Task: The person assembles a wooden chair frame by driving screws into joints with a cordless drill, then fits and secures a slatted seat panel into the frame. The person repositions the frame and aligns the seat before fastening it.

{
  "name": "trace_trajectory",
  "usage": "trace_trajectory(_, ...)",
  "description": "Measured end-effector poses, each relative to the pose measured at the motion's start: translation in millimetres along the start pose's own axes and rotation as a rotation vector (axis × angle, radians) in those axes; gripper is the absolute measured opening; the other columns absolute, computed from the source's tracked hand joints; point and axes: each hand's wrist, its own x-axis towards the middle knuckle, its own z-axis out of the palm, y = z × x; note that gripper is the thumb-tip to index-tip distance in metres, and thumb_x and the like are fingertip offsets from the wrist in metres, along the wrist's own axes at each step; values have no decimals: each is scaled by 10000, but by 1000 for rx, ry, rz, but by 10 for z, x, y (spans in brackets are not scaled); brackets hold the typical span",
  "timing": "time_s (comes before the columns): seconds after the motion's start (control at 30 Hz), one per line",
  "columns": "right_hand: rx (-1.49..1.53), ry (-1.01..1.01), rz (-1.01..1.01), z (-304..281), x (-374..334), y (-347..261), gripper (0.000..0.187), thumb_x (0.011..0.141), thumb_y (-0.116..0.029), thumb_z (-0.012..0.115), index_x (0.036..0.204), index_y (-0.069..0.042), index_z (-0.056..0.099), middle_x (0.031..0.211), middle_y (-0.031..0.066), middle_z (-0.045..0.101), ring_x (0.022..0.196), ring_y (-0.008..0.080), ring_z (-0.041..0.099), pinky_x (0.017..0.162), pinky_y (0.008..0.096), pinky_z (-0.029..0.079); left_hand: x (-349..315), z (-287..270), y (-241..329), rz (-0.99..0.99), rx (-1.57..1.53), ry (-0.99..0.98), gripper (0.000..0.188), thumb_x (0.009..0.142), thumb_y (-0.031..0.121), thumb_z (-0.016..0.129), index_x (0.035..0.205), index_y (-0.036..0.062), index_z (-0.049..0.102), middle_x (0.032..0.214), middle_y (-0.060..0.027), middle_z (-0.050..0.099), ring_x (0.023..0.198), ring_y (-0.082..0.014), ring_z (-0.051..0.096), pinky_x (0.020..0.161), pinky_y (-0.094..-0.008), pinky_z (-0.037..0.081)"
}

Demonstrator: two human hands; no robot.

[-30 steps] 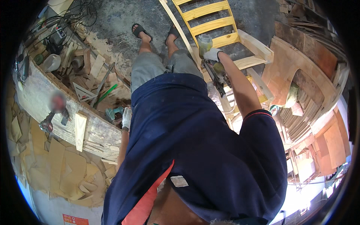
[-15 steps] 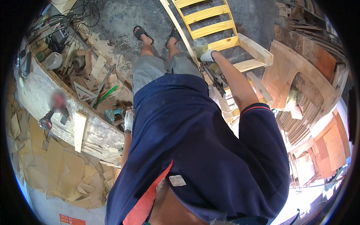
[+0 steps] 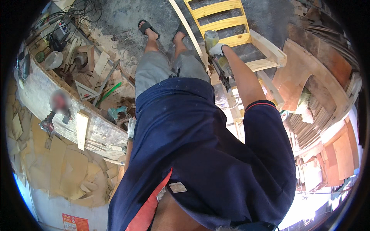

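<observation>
1. Nail gun (image 3: 221,65), a dark power tool with a yellowish head, sits in the gloved right hand (image 3: 216,49), fingers wrapped tight around its grip, close against the wooden frame (image 3: 231,23).
2. That frame of pale slats stands on the grey floor ahead of the person's sandalled feet (image 3: 148,27).
3. Left hand (image 3: 131,128), also in a light glove, hangs beside the hip, next to the edge of the workbench (image 3: 96,131); whether it holds anything cannot be told.
4. Wood offcuts (image 3: 92,61) and a green-handled tool (image 3: 110,92) lie behind the bench.
5. Plywood sheets (image 3: 308,69) lean at the right.
</observation>
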Motion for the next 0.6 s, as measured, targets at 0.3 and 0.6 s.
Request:
trace_trajectory(0.3, -108, -16, 28, 83, 95, -125, 228, 790, -147, 625, 932, 22, 682, 821, 138, 704, 629, 236, 693, 542, 380, 567, 1, 41, 124, -47, -83, 8, 604, 1050, 303, 580, 1543, 27, 366, 1324, -48, 580, 1140, -145, 564, 995, -310, 473)
trace_trajectory(0.6, -349, -125, 8, 57, 133, -274, 242, 819, -154, 547, 947, 2, 683, 832, 157, 707, 648, 240, 700, 563, 399, 552, -40, 78, 177, -37, -21, 13, 619, 1053, 322, 567, 1561, 40, 353, 1288, -44, 575, 1084, -141, 553, 984, -294, 455)
